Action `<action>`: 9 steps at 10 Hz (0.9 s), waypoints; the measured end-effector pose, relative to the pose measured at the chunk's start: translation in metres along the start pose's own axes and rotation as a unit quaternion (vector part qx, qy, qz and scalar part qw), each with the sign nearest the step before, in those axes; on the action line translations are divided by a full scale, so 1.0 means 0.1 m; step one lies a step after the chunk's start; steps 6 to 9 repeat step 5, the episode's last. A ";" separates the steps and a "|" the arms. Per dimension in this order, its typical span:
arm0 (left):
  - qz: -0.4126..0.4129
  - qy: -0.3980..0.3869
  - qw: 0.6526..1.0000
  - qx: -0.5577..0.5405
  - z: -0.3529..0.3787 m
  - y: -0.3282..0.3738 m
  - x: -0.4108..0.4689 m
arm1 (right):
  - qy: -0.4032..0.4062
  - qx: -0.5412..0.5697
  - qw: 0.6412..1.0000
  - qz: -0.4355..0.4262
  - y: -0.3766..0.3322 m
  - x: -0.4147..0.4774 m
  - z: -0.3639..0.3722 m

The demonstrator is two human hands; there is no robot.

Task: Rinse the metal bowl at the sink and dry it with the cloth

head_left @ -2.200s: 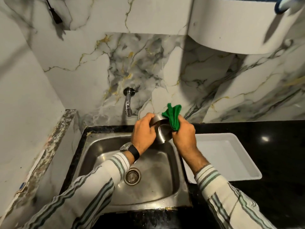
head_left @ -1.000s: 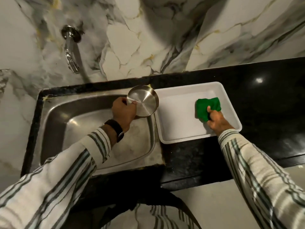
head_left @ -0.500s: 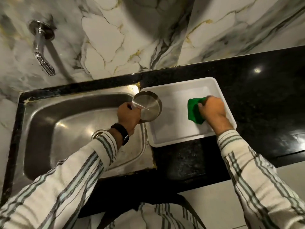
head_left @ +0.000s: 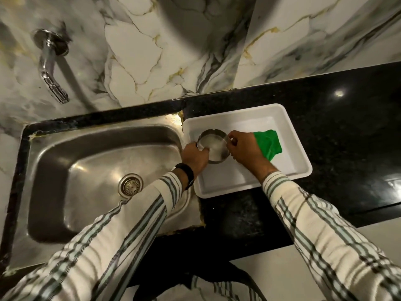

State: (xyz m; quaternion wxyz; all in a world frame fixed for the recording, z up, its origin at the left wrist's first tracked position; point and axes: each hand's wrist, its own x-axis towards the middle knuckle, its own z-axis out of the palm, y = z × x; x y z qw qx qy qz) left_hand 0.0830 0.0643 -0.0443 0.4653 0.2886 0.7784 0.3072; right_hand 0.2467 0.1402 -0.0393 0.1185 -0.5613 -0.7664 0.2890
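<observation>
The small metal bowl [head_left: 213, 146] sits upright in the left part of the white tray [head_left: 288, 118]. My left hand [head_left: 194, 157] grips its left rim, with a black watch on the wrist. On the right rim rest the fingers of my right hand [head_left: 244, 149]. The green cloth [head_left: 268, 144] lies loose in the tray, just right of my right hand and partly hidden by it.
A steel sink [head_left: 86, 170] with a round drain [head_left: 130, 185] lies left of the tray. A chrome tap [head_left: 51, 66] juts from the marble wall above it. Black countertop [head_left: 347, 131] surrounds the tray and runs to the right.
The bowl moved from over the sink's edge into the tray. My right hand let go of the green cloth and came left onto the bowl's rim.
</observation>
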 end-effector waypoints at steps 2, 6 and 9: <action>0.027 -0.047 0.996 0.075 0.16 0.02 -0.07 | -0.041 -0.097 0.994 0.010 0.04 0.03 0.01; 0.215 0.038 0.956 0.196 -0.23 -0.15 -0.33 | -0.117 -0.197 0.973 0.036 -0.21 -0.11 -0.09; 0.215 0.038 0.956 0.196 -0.23 -0.15 -0.33 | -0.117 -0.197 0.973 0.036 -0.21 -0.11 -0.09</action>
